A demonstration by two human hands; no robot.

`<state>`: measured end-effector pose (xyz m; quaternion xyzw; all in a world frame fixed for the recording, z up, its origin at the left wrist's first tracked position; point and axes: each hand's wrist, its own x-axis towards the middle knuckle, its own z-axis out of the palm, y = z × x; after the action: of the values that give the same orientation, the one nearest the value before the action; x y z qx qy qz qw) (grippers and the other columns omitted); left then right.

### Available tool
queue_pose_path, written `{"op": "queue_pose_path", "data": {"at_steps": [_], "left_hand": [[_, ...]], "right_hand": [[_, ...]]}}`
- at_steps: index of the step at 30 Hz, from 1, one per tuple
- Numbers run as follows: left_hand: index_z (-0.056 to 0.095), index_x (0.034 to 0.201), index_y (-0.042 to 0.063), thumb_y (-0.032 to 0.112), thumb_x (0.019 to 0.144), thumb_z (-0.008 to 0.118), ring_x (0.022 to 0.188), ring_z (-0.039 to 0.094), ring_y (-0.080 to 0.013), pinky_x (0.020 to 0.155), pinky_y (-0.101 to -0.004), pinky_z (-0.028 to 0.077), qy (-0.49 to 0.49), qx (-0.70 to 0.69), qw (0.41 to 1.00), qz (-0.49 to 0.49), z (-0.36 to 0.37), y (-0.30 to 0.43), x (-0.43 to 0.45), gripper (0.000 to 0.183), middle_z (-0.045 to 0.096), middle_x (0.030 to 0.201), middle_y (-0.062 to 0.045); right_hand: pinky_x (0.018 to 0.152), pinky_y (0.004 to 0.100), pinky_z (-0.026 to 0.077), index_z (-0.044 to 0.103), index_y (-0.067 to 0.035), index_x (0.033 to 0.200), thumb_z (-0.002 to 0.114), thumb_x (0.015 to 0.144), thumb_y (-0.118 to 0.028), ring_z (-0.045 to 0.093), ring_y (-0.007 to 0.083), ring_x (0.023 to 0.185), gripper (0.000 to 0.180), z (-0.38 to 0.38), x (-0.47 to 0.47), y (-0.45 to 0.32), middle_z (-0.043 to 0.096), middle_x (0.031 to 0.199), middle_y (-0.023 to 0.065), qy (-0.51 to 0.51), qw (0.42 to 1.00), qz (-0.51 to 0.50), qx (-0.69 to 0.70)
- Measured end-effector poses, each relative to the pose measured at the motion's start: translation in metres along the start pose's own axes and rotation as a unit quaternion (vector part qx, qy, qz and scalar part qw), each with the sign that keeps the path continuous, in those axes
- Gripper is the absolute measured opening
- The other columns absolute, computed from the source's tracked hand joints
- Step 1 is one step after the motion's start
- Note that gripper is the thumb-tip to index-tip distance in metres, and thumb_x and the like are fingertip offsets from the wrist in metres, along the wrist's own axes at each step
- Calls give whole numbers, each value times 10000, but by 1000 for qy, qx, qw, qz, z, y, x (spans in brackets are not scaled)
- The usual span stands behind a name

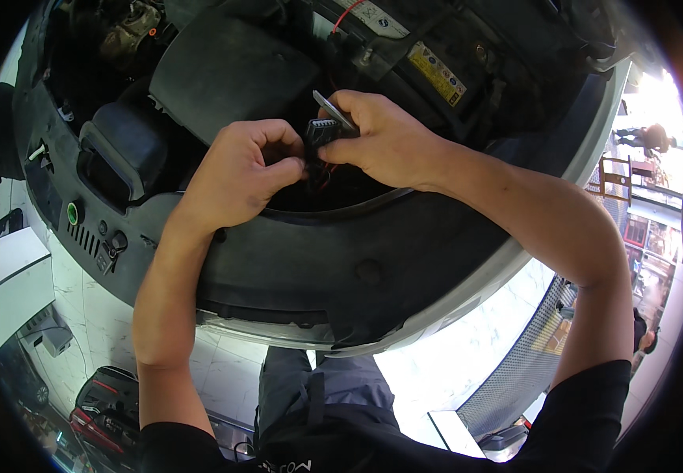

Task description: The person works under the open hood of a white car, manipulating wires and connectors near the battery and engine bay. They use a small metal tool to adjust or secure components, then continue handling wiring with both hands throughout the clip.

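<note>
Over a car's open engine bay, my right hand [386, 139] grips a black multi-pin electrical connector [321, 131] with light pins along its top. The same hand also holds a slim metal tool [333, 110], perhaps a blade or tweezers, its tip pointing up and left. Thin red and black wires [321, 175] hang below the connector. My left hand [253, 168] pinches at the wires just left of the connector with thumb and fingers; its fingertips are partly hidden. Behind my right hand lies a car battery with a yellow label [437, 72].
The black plastic front trim [294, 254] curves around the bay. A key fob [105, 258] and a round green-faced item [74, 213] rest on it at left. A black engine cover [229, 71] stands behind my left hand. A black and red tool case [102, 414] is on the floor.
</note>
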<state>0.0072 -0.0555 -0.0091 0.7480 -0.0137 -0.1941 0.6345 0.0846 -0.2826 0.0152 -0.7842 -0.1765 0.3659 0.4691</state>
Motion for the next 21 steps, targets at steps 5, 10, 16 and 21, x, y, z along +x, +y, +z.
{"op": "queue_pose_path", "data": {"at_steps": [5,10,16,21], "left_hand": [[733,961,-15,82,920,749,634,535,-57,579,-274,417,31,43,998,29,3,1,-3,106,639,704,-11],[700,978,-21,16,941,711,788,603,-60,732,-242,490,35,106,994,-17,4,20,-11,54,713,858,-16],[665,922,-18,-20,870,714,746,589,-73,701,-250,483,90,138,985,58,12,20,-12,72,671,814,-39],[638,868,-6,-3,821,737,689,610,-189,646,-316,482,130,178,969,107,18,22,-17,110,662,797,-98]], "right_hand": [[575,268,403,652,-44,1078,790,935,-45,540,58,663,198,0,-1,-5,607,783,-22,0,998,61,33],[551,266,387,650,-50,1062,769,936,-41,526,55,634,174,-1,-3,-10,601,762,-19,-9,993,103,52],[600,284,432,654,-34,1040,771,910,-53,559,83,682,176,-3,-6,-14,638,812,10,4,995,87,54],[667,316,476,656,-23,998,773,887,-58,600,109,758,165,2,0,-4,652,831,28,11,995,73,69]]}}
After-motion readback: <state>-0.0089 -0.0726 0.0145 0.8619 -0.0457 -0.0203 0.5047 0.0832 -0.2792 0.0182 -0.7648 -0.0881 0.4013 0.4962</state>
